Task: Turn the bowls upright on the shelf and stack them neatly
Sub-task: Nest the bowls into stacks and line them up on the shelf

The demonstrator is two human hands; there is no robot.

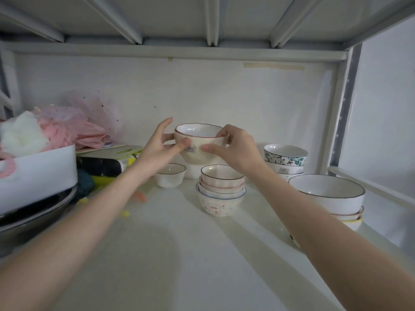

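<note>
A cream bowl with a pink rim (pixel 199 143) is held upright in the air at the back of the white shelf (pixel 170 243), above a white bowl (pixel 192 172) that is mostly hidden. My left hand (pixel 160 149) grips its left side and my right hand (pixel 233 149) its right side. Below it, in the middle, stands a stack of several small bowls (pixel 221 190), upright. A single small white bowl (pixel 170 175) sits to the left of that stack. At the right are a stack with a large white bowl on top (pixel 327 194) and a floral stack (pixel 285 160) behind it.
A white tub (pixel 38 173) with pink and white fabric stands at the left on a metal pan (pixel 33 216). Boxes and yellow items (pixel 107 162) lie beside it. The shelf frame post (pixel 345 108) rises at the right, and the upper shelf (pixel 202 19) is close overhead.
</note>
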